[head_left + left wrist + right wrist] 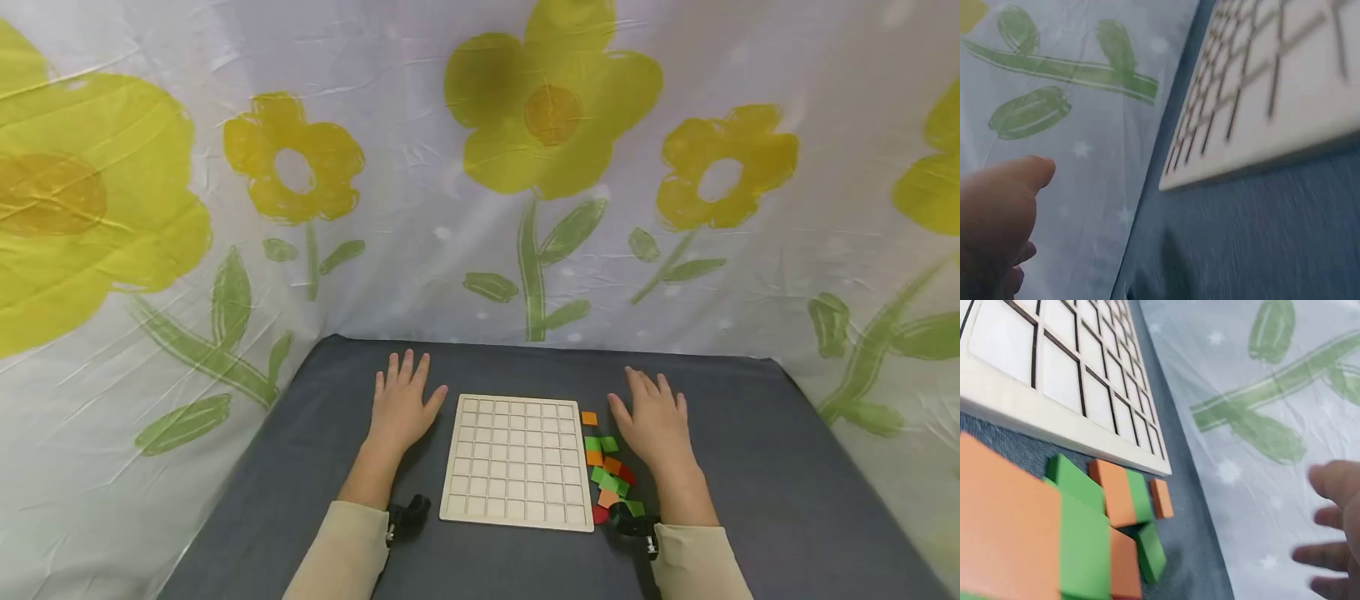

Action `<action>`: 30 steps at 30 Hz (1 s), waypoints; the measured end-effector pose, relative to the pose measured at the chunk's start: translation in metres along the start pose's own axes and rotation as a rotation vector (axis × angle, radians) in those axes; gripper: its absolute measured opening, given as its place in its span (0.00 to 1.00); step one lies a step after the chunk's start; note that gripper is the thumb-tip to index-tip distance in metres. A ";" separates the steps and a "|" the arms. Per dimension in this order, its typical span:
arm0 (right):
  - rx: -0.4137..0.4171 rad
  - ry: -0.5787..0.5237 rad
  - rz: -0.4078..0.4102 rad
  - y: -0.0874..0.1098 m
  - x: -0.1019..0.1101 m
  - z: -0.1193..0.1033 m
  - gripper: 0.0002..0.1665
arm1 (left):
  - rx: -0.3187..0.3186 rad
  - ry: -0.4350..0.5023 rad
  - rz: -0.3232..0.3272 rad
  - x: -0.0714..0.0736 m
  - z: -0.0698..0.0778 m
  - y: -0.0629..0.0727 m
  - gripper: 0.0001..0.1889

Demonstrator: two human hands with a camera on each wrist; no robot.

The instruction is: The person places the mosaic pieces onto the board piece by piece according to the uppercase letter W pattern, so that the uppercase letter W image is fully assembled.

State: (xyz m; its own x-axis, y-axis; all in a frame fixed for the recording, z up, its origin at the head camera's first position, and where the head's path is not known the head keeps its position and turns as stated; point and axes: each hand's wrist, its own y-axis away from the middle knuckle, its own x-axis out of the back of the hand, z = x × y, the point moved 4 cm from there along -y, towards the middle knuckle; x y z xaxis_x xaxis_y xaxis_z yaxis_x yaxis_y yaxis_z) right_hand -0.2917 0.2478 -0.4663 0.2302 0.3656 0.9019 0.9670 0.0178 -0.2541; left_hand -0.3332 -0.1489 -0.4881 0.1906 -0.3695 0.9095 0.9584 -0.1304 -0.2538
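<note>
Between the two hands lies a pale wooden board (517, 527) with a grid of square recesses. My left hand (400, 407) is to the board's left, fingers spread and holding nothing. To the right of the board, my right hand (654, 421) has its fingers extended, also holding nothing, just beyond a loose pile of small square tiles. Among the tiles are an orange tile (589, 418), a green tile (609, 444) and a red tile (601, 515). In the right wrist view, orange and green tiles (1085, 544) lie heaped beside the board's edge.
A dark grey cloth (517, 567) covers the table. Behind it and at the sides hangs a pale curtain (405, 250) printed with yellow flowers. Each wrist wears a black camera, such as the left wrist camera (411, 515).
</note>
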 end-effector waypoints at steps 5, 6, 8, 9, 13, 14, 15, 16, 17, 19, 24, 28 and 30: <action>0.063 -0.066 -0.061 0.003 0.004 0.001 0.35 | -0.059 0.049 0.014 -0.003 -0.013 0.010 0.39; 0.065 -0.082 -0.077 0.003 0.005 0.001 0.34 | -0.072 0.067 0.016 -0.004 -0.016 0.012 0.39; 0.061 -0.128 -0.109 0.004 0.004 0.002 0.33 | -0.091 0.124 0.020 -0.005 -0.019 0.016 0.37; 0.058 -0.150 -0.123 0.004 0.004 0.002 0.32 | -0.096 0.162 0.022 -0.005 -0.021 0.018 0.36; 0.039 -0.245 -0.169 0.004 0.002 0.005 0.31 | -0.100 0.354 0.015 -0.002 -0.021 0.020 0.33; 0.031 -0.268 -0.180 0.004 0.002 0.007 0.31 | -0.100 0.402 0.006 -0.002 -0.020 0.019 0.32; 0.021 -0.288 -0.193 0.004 0.003 0.008 0.30 | -0.099 0.445 -0.003 -0.003 -0.019 0.019 0.31; 0.011 -0.307 -0.205 0.004 0.003 0.009 0.30 | -0.100 0.477 -0.013 -0.004 -0.019 0.019 0.31; 0.005 -0.323 -0.217 0.005 0.003 0.011 0.29 | -0.099 0.505 -0.027 -0.006 -0.018 0.018 0.30; -0.010 -0.346 -0.240 0.004 0.004 0.014 0.28 | -0.097 0.540 -0.056 -0.011 -0.017 0.018 0.29; -0.025 -0.378 -0.299 0.003 0.000 0.020 0.24 | -0.086 0.602 -0.123 -0.025 -0.016 0.019 0.29; -0.029 -0.405 -0.352 0.006 -0.009 0.025 0.21 | -0.077 0.637 -0.176 -0.033 -0.014 0.022 0.28; -0.040 -0.410 -0.376 0.008 -0.014 0.027 0.20 | -0.077 0.650 -0.207 -0.037 -0.012 0.024 0.28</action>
State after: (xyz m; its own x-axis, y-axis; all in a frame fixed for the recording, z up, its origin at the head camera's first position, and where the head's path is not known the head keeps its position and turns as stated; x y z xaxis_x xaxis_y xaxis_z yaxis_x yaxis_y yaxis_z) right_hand -0.2899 0.2680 -0.4901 -0.1848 0.6730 0.7162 0.9797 0.1843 0.0796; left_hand -0.3196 -0.1497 -0.5320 -0.1844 -0.8038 0.5657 0.9389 -0.3142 -0.1405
